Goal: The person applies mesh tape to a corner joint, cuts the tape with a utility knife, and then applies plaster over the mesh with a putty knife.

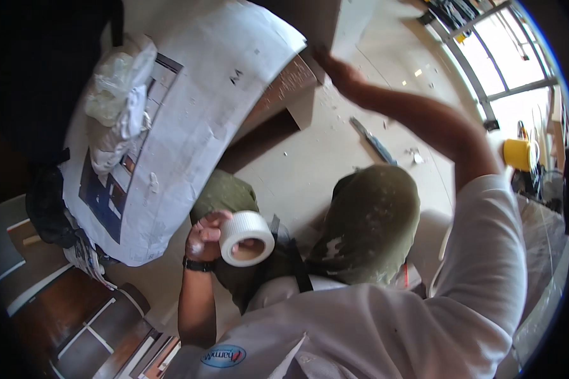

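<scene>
My left hand (207,236) is closed on a roll of white tape (247,239), its fingers hooked over the near side of the ring above my left knee. The roll is tilted, so its hollow core shows. My right arm reaches far forward, and my right hand (344,74) lies against the edge of a brownish panel (319,25). Its fingers look stretched out, though the tips blend into the panel's dark side. Beside the panel, a large white printed sheet (202,95) covers a surface on the left, with a crumpled white plastic bag (117,95) on it.
A utility knife or similar long grey tool (374,142) lies on the tiled floor (278,170) among small debris. A brown box-like piece (284,95) stands under the sheet. At the right are a metal frame (480,63) and a yellow container (518,153). Dark boards (76,303) lie at lower left.
</scene>
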Motion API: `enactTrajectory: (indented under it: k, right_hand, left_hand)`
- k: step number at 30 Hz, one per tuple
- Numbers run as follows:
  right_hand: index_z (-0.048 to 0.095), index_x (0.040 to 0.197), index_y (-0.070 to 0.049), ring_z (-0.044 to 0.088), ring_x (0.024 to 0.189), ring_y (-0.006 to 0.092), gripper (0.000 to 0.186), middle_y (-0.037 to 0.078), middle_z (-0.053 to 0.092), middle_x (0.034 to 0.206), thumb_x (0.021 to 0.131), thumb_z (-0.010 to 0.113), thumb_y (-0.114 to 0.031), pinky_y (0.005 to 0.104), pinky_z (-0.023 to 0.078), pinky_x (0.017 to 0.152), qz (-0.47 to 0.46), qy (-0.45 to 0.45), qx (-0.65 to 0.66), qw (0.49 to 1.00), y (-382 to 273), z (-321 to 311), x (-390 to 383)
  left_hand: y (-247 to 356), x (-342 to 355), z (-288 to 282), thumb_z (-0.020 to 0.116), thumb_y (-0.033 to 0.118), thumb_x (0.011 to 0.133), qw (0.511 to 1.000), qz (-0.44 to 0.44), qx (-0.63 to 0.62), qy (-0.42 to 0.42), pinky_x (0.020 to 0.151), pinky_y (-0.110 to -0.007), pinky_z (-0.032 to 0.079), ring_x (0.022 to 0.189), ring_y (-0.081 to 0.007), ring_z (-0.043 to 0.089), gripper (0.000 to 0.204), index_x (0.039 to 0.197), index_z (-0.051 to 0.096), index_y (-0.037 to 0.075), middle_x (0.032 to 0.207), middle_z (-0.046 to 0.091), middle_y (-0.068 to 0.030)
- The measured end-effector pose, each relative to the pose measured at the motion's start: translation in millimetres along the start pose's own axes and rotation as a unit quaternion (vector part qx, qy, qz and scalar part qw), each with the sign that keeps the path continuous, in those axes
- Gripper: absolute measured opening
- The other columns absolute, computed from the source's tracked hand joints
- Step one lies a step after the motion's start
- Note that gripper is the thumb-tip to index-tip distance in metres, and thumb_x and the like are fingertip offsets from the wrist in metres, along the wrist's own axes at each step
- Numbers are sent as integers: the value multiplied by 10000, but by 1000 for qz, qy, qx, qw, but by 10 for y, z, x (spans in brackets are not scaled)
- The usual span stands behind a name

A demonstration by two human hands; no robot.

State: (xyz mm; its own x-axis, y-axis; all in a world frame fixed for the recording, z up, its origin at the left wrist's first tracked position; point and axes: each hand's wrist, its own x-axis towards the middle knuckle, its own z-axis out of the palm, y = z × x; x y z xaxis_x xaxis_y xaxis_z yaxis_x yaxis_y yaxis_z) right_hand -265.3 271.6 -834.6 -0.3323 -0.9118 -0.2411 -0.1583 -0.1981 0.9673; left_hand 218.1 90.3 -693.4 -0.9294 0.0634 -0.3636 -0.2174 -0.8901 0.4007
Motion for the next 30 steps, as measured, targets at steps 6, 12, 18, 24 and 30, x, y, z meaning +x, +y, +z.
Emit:
enactTrajectory:
  k: [6,12,18,24,30]
  right_hand:
    - [611,1358,-29,490,1380,265,462,158,584,1400,906,600,-126,426,369,1181,123,276,517,801,1258,-78,-849]
    - [535,1341,-75,641,1026,374,482,193,579,1134,902,696,-191,492,548,849,194,-129,766,599,-884,-78,-1759]
    - [484,1312,-45,609,1069,439,524,273,545,1164,865,725,-176,536,527,857,265,-248,800,477,-1951,-526,-2197]
    - [475,1120,14,580,1028,494,311,287,586,1046,843,581,-77,560,487,853,308,-185,866,349,-1647,-353,-2405]
    - [487,1156,-27,622,939,499,339,286,629,965,907,585,-235,578,483,835,447,-205,830,264,-710,-583,-2923]
  left_hand:
    - [95,383,-17,679,211,978,997,-51,49,-37,700,-426,639,926,-425,731,576,1462,469,-19,1191,665,-273]
    - [118,539,175,752,210,943,993,-73,91,16,642,-365,628,817,-306,727,637,1449,457,-41,1174,674,-231]
    - [114,599,243,794,259,913,988,-79,134,25,628,-314,615,884,-243,717,716,1441,442,-72,1210,659,-209]
    - [-16,894,733,785,269,920,977,-115,176,45,628,-266,616,922,-187,707,676,1425,475,-57,1205,673,-150]
    - [28,929,1942,756,212,945,968,-150,175,104,686,-288,591,904,-187,712,546,1379,531,-30,1135,709,-134]
